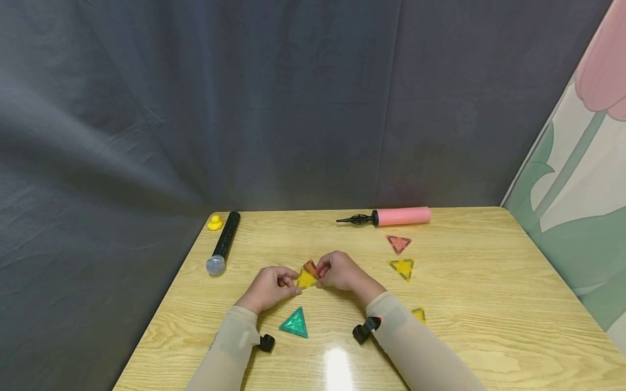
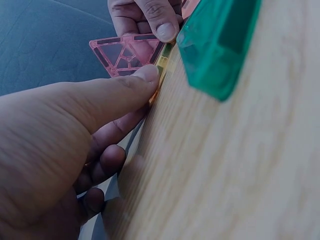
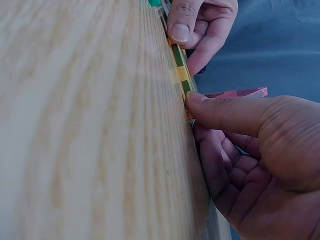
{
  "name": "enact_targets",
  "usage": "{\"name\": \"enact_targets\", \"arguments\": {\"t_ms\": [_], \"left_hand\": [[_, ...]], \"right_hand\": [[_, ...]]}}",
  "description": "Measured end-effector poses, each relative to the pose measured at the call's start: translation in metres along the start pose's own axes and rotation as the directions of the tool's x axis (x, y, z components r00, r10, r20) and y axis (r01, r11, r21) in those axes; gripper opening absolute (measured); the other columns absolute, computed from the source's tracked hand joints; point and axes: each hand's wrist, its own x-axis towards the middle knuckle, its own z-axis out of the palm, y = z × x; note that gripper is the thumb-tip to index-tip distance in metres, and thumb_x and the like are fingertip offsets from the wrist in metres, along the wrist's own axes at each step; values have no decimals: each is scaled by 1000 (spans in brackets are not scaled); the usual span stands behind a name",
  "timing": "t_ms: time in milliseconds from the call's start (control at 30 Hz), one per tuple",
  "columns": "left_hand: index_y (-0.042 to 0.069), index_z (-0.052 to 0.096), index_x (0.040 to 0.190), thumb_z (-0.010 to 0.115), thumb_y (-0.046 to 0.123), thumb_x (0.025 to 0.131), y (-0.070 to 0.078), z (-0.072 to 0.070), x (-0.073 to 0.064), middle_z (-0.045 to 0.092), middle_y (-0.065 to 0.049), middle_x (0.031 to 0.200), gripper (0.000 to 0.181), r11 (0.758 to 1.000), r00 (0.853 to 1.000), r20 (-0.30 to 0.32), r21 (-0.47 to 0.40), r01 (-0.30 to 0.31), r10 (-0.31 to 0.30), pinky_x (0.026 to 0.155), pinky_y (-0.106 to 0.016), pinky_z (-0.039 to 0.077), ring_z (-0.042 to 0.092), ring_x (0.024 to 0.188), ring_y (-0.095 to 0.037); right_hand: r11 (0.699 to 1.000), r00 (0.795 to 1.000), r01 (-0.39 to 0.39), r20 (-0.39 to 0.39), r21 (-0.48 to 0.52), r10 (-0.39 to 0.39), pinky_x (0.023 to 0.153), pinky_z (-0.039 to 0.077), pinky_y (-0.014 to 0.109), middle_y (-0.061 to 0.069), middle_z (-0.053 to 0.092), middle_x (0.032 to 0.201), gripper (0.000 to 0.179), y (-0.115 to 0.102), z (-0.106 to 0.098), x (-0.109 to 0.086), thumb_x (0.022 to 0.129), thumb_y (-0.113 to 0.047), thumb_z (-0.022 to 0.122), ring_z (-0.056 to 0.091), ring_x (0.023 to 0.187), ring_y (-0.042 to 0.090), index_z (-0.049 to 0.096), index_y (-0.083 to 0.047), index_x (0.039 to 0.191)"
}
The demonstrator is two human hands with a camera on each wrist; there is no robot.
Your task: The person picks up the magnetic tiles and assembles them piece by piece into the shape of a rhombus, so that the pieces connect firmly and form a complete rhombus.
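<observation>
A yellow triangular magnetic tile lies low at the table between both hands. Thumb and index finger of my left hand pinch its left corner. At its right corner, my right hand pinches it the same way. A red-pink triangular tile stands up from the table beyond the yellow one, close against its far side; whether the two are joined I cannot tell. My right fingers partly cover this tile in the head view. Nearer the body, a green triangular tile lies flat.
To the right lie a pink tile, a yellow tile and another yellow tile partly behind the right sleeve. A pink hand pump is at the back. Left stand a rubber duck and a black microphone.
</observation>
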Motion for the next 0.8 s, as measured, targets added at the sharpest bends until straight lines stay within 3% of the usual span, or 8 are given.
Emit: {"name": "enact_targets", "arguments": {"t_ms": [800], "left_hand": [[15, 79, 114, 89, 25, 87, -2, 3, 1, 71, 10, 84, 31, 999, 1000, 5, -42, 30, -30, 67, -26, 52, 64, 76, -13]], "right_hand": [[999, 1000, -9, -11, 31, 10, 73, 53, 32, -2, 69, 83, 22, 5, -1, 3, 77, -4, 93, 63, 79, 16, 80, -15, 89]]}}
